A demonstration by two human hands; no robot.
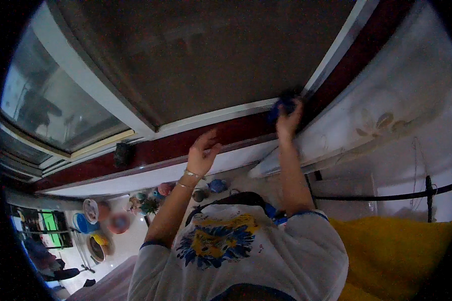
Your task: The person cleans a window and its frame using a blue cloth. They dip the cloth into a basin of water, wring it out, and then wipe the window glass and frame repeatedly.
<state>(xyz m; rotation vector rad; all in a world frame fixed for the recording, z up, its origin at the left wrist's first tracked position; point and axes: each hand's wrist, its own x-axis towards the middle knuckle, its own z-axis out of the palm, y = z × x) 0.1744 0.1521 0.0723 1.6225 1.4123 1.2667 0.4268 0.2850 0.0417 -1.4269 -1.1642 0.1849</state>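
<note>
- Right hand (pixel 288 120): raised at arm's length, fingers closed around a dark blue cloth (pixel 281 106) and pressing it against the white window frame (pixel 211 116), just where the frame meets the dark red sill band (pixel 150 150). The bunched grip likely lets the palm push the wad flat onto the surface.
- Cloth: mostly hidden behind the fingers; only a blue lump shows above and left of the knuckles, touching the frame's lower rail near its right corner.
- Left hand (pixel 202 153): empty, fingers loosely spread and slightly curled, held up near the red band. Whether the fingertips touch it cannot be told; the pose suggests bracing for balance during the reach.
- Bracelet (pixel 192 174): a thin band on the left wrist.
- Window pane (pixel 186 55): large and dark, filling the upper middle. A second pane (pixel 50 100) lies to the left, paler and angled in its own frame.
- Wall (pixel 397 90): pale, with a faint leaf-like print, running to the right of the frame.
- Shirt (pixel 236 251): white with a blue and yellow print, seen from above at the lower edge. Both forearms rise from it toward the window.
- Yellow cover (pixel 397 251): bright fabric at lower right, beneath a dark rail (pixel 386 193).
- Small ornaments (pixel 186 190): rounded, coloured pieces in a row on a pale ledge below the sill, well apart from both hands.
- Bowls (pixel 93 220): several round dishes at lower left, too small to describe further.
</note>
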